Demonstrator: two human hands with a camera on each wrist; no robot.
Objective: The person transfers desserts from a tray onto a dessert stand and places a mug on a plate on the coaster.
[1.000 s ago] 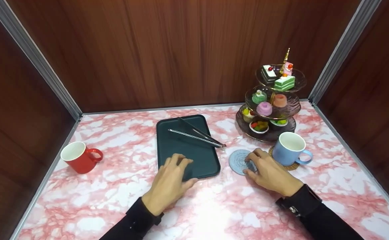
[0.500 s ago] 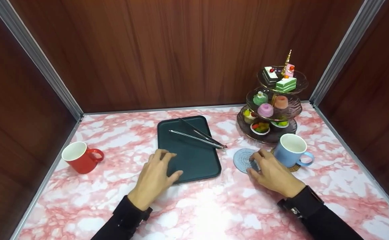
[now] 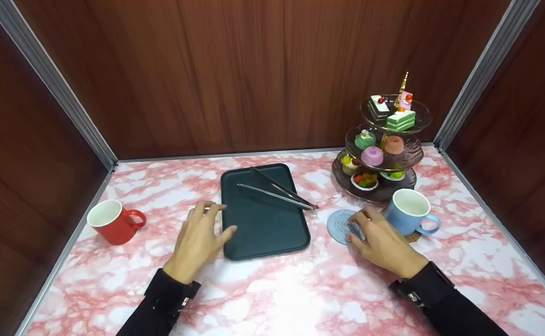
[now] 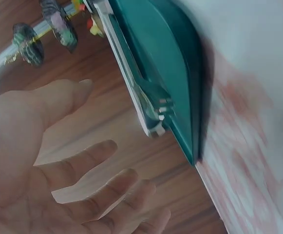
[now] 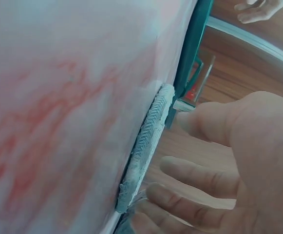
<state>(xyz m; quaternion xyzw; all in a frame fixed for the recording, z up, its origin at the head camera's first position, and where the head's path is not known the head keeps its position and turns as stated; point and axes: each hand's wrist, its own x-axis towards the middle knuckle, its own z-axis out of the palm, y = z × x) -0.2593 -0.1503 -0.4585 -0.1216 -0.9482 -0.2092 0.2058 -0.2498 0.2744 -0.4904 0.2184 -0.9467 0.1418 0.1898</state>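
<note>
In the head view my left hand (image 3: 197, 240) hovers by the left edge of a dark green tray (image 3: 263, 233), thumb and fingers spread with nothing between them. A pair of metal tongs (image 3: 277, 193) lies across the tray's far part, its joined end over the right rim. My right hand (image 3: 386, 247) is over the right side of a round grey-blue coaster (image 3: 340, 226), covering part of it. In the right wrist view its loosely bent fingers (image 5: 195, 175) stand apart from the coaster's edge (image 5: 146, 139). Right beside this hand, a light blue mug (image 3: 407, 212) stands on a woven coaster (image 3: 413, 238).
A red mug (image 3: 116, 228) stands at the far left, handle to the right. At the back right rises a three-tier stand (image 3: 396, 186) bearing several small cakes and tarts. Brown wood-grain panels (image 3: 253, 79) enclose the pink marbled table (image 3: 277, 298) at the back and sides.
My left hand has drawn left, from over the tray's near part to beside its left edge. The grey-blue coaster and my right hand have shifted slightly right.
</note>
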